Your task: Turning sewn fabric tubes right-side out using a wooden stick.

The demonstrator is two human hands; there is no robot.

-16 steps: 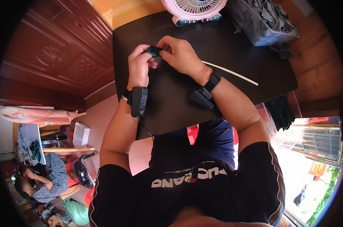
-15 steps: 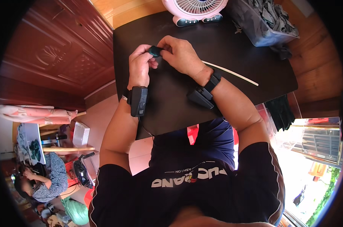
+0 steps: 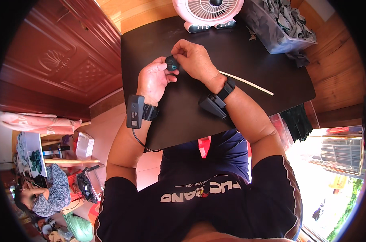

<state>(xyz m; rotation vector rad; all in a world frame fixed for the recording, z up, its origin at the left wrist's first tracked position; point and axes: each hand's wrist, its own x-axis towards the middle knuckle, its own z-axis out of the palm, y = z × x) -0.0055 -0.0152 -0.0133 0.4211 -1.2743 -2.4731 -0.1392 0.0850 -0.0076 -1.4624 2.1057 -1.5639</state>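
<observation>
A small dark piece [image 3: 172, 63], which looks like folded cloth with a green tint, is held above the black tabletop [image 3: 179, 105]. My left hand [image 3: 154, 80] pinches its left side between thumb and fingers, the other fingers curled below. The fingertips of my right hand [image 3: 196, 62] are closed at its upper right edge. A thin off-white stick [image 3: 247, 82] lies on the table, its far end passing behind my right wrist. Both wrists wear black strapped devices.
A pink fan [image 3: 209, 10] stands at the table's far edge. To its right is a clear plastic bin [image 3: 278, 42] heaped with grey cloth pieces. Dark cloth strips [image 3: 296, 123] hang at the table's right side. Another person [image 3: 56, 189] sits at the lower left.
My left hand has turned and shifted slightly right, so its palm shows more. The dark cloth piece has moved right and down and now shows a rounder face. The right hand stays at its edge.
</observation>
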